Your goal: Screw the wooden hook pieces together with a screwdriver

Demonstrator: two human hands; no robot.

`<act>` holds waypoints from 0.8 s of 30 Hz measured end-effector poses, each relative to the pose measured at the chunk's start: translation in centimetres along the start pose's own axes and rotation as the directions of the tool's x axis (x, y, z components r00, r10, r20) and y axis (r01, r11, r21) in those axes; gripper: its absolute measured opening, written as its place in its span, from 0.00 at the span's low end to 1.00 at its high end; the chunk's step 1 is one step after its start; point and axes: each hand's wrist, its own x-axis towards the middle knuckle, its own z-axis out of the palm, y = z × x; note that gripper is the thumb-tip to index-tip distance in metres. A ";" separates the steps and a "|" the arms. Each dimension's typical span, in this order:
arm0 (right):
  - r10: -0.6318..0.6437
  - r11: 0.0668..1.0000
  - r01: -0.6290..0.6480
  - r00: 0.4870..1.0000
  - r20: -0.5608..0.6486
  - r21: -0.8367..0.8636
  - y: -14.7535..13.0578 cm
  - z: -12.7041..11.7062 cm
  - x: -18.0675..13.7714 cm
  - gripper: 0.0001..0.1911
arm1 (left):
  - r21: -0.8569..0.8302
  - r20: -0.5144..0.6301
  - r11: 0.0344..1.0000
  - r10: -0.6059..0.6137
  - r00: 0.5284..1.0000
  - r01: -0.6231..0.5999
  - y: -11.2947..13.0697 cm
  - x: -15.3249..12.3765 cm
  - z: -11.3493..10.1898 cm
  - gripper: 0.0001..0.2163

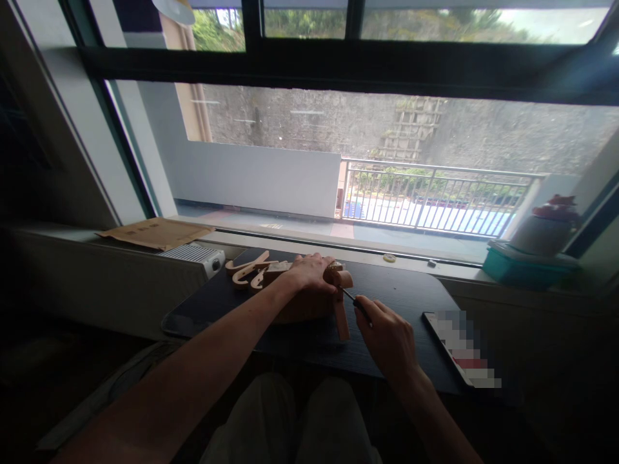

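My left hand (309, 272) lies over a brown wooden piece (304, 308) on the dark table, its fingers bent round the top and far side. At that piece's right end is a pale wooden part (342, 319) with a curved top, reaching down toward the table's near edge. My right hand (387, 332) is closed around the dark handle of a screwdriver (358, 305). The screwdriver's shaft points up and left, and its tip meets the pale part. Several loose curved wooden pieces (242, 278) lie left of my left hand. My left palm and arm hide much of the brown piece.
A phone (447, 348) lies on the right of the table (396, 296). On the window sill are a small ring (389, 258) and a teal box (527, 265) beside a pale pot (546, 229). A brown envelope (157, 233) rests above a white vented unit (196, 261) at left.
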 end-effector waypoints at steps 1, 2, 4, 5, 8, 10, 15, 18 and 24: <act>0.043 0.997 -0.043 0.999 0.005 0.058 0.0 0.2 0.0 0.16 | 0.004 -0.001 1.000 -0.003 1.000 0.003 0.0 0.0 0.0 0.35; 0.091 0.989 -0.092 0.996 0.017 0.117 0.1 0.3 0.1 0.16 | 0.008 -0.001 1.000 -0.006 1.000 0.006 0.0 0.0 0.0 0.35; 0.181 0.957 -0.191 0.981 0.065 0.217 0.2 0.4 0.1 0.18 | 0.010 0.002 1.000 -0.011 1.000 0.011 0.0 0.0 0.0 0.35; 0.213 0.942 -0.229 0.973 0.090 0.244 0.2 0.3 0.2 0.18 | 0.010 0.002 1.000 -0.013 1.000 0.013 0.0 0.1 0.1 0.34; 0.223 0.951 -0.239 0.970 0.101 0.198 0.1 0.1 0.2 0.17 | 0.004 0.003 1.000 -0.015 1.000 0.015 0.0 0.1 0.1 0.34; 0.147 0.986 -0.151 0.987 0.068 0.070 0.0 -0.1 0.1 0.16 | -0.003 0.005 1.000 -0.017 1.000 0.017 0.0 0.1 0.1 0.35; -0.046 0.975 0.046 0.999 0.003 -0.217 -0.1 -0.1 0.1 0.15 | -0.002 0.007 1.000 -0.023 1.000 0.023 0.0 0.0 0.1 0.36; -0.053 0.982 0.049 0.998 -0.018 -0.181 -0.1 0.3 0.1 0.15 | -0.004 0.005 1.000 -0.017 1.000 0.017 0.1 0.0 0.1 0.36; -0.022 0.997 0.020 0.999 -0.030 -0.077 -0.5 0.6 0.2 0.15 | -0.018 0.006 1.000 -0.004 1.000 0.005 0.0 0.0 0.1 0.35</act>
